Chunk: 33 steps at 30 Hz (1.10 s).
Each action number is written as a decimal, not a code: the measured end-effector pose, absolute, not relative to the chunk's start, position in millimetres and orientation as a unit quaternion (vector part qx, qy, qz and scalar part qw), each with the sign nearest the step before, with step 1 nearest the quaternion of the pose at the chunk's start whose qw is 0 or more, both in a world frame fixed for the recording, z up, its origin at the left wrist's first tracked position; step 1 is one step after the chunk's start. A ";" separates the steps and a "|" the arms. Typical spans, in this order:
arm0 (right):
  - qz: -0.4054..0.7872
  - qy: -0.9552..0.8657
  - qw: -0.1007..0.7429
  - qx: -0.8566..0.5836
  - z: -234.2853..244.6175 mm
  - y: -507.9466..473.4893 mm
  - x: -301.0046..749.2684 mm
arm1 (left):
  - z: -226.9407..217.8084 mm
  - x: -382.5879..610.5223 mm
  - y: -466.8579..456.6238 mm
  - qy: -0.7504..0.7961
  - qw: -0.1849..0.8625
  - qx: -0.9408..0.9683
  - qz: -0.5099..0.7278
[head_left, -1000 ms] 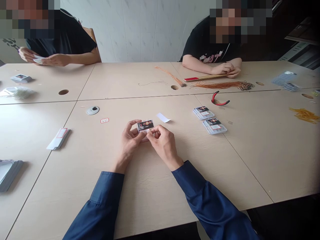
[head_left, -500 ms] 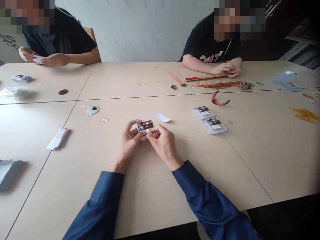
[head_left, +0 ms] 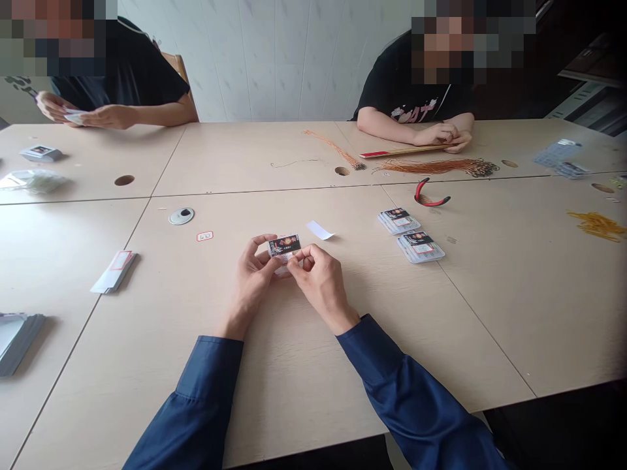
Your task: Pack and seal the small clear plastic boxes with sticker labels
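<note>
Navy sleeves (head_left: 196,405) enter from 6 o'clock and bring both bare hands to the centre of the pale wood-grain desk (head_left: 294,372). A small printed card (head_left: 284,245), dark on its upper band and pale below, sits between the left hand (head_left: 255,281) and the right hand (head_left: 321,284). Its printed face is turned up toward the wearer, and its long axis runs from 9 to 3 o'clock, rising slightly toward 3. The fingers (head_left: 259,246) of the left hand are curled around its left end, while the fingers (head_left: 304,256) of the right hand are closed on its lower right edge; both hands are grasping it, and neither has released it. Sound practice here is a light, even pinch at the edges, with the printed face left uncovered and the card kept square. A white paper slip (head_left: 321,230) lies just off at 1 o'clock. Two stacked sets of packaged cards (head_left: 410,235) stand at 2 o'clock, with red-handled pliers (head_left: 426,192) beyond them. A bundle of white envelopes (head_left: 113,272) lies at 9 o'clock. At 1 o'clock on the far side, a co-worker's hands (head_left: 441,135) rest beside copper-coloured cords (head_left: 435,168).
</note>
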State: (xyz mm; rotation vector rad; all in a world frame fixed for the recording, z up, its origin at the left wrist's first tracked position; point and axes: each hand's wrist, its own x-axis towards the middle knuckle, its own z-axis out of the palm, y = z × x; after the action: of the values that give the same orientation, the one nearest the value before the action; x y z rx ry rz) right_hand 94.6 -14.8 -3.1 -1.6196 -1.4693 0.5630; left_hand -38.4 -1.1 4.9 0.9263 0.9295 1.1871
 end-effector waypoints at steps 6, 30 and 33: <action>0.227 -0.587 0.438 -0.642 -3.8 -14.3 96.3 | 3.2 -38.2 -0.6 0.405 0.633 0.402 0.523; 0.221 -0.588 0.434 -0.646 0.3 -16.2 96.5 | 5.6 -38.0 -1.1 0.406 0.630 0.415 0.516; 0.223 -0.591 0.431 -0.644 -0.3 -16.6 96.4 | 3.9 -38.6 -0.7 0.401 0.629 0.420 0.516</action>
State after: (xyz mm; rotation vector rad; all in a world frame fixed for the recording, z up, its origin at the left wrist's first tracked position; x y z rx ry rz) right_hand 96.4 -16.6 -0.3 -1.6067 -1.4751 0.5567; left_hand -38.6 -0.7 3.9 0.9626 0.9198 1.1828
